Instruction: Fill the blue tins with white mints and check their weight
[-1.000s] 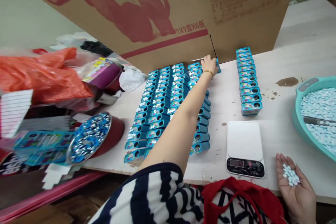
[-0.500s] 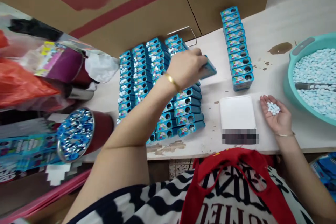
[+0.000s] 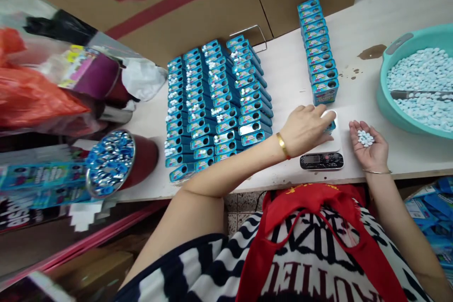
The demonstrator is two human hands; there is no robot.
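Note:
My left hand [image 3: 311, 127], with a gold bangle at the wrist, grips a small blue candy box [image 3: 331, 127] between thumb and fingers. Its fingers cover most of the box, which is over the white plate of a digital scale [image 3: 333, 143]; I cannot tell whether the two touch. Just right of the scale, my right hand [image 3: 370, 146] is palm up and cupped, with a small heap of pale blue and white candies [image 3: 365, 138] in it. Beyond the scale stands a single row of blue boxes [image 3: 324, 92] with dark round openings on top.
Several packed rows of blue boxes [image 3: 219, 104] stand on the left, many with candies on top. A turquoise basin [image 3: 384, 99] of candies is at right. A red bucket [image 3: 146, 160] holds shiny blue wrapped pieces. Behind is a large cardboard box [image 3: 198, 14].
My left hand has moved right and toward me, carrying the blue candy box from the packed rows to over the scale. My right hand keeps its candies, nearly still.

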